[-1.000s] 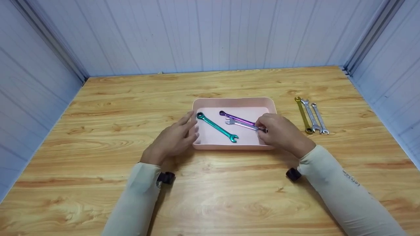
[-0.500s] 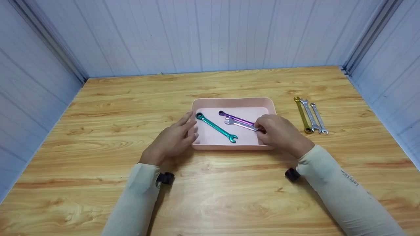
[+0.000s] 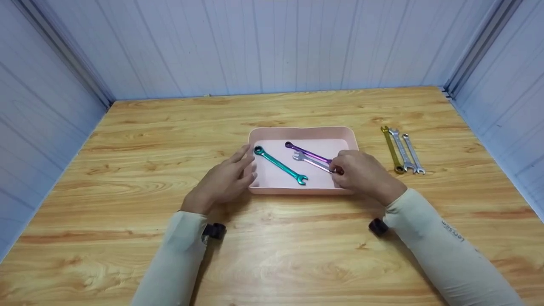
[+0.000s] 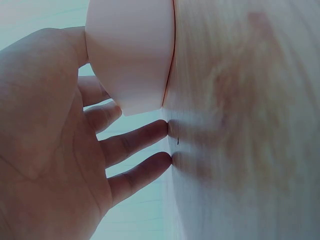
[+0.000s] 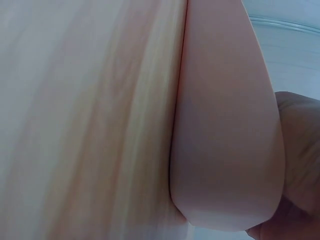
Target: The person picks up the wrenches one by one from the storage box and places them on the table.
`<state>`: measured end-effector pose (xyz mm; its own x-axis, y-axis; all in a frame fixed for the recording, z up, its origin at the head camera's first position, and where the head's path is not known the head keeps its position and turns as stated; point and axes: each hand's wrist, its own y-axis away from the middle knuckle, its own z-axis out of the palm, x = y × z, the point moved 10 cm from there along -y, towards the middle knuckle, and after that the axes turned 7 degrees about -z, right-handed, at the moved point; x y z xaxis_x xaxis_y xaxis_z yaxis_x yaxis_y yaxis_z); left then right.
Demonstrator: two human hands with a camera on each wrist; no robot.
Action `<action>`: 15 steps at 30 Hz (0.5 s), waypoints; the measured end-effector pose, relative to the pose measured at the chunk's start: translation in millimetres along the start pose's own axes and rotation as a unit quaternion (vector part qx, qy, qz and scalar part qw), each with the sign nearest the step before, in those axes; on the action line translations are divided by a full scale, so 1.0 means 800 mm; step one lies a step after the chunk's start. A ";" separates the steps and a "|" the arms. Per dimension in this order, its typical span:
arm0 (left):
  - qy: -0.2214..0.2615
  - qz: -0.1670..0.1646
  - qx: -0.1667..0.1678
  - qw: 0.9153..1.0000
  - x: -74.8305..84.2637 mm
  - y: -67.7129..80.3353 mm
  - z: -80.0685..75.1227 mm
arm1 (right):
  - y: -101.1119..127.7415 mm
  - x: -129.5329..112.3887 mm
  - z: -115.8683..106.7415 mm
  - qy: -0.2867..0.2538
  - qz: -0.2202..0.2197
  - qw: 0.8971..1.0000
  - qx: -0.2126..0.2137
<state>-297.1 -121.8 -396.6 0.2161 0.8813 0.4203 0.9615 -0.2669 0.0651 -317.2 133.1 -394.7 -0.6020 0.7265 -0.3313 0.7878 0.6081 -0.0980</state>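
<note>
In the head view a pink tray (image 3: 301,191) sits mid-table with wrenches in it. My right hand (image 3: 361,174) reaches over its right side, fingers curled, and pinches the right end of a purple wrench (image 3: 310,153). A silver wrench (image 3: 313,163) lies alongside it, its right end running up to the same fingertips; both right ends are hidden. To the left lies a green wrench (image 3: 280,165). My left hand (image 3: 223,180) rests against the tray's left wall with loosely spread fingers. In the left wrist view two fingertips (image 4: 162,159) reach the table beside the tray.
On the table right of the tray, a gold wrench (image 3: 392,151) and two silver ones, a larger wrench (image 3: 402,149) and a smaller wrench (image 3: 413,153), lie side by side. Pale panel walls (image 3: 276,46) enclose the wooden table (image 3: 272,255) at the back and sides.
The purple and silver wrenches have shifted slightly to the right and away inside the tray. My right hand has dipped a little toward me; my left hand stays put.
</note>
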 end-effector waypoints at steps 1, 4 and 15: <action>0.000 -0.002 0.000 1.000 0.000 0.000 0.000 | 0.000 0.000 0.000 0.002 0.001 1.000 -0.002; -0.003 -0.006 0.001 1.000 -0.001 0.000 0.000 | 0.000 0.000 0.001 0.007 0.002 1.000 -0.005; -0.003 0.001 0.002 1.000 0.001 0.000 -0.001 | 0.001 -0.003 -0.002 0.016 -0.014 1.000 0.009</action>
<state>-297.2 -121.5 -395.9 0.2198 0.8831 0.4145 0.9615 -0.2680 0.0612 -315.4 132.3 -392.6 -0.6276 0.7192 -0.2981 0.7726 0.6227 -0.1241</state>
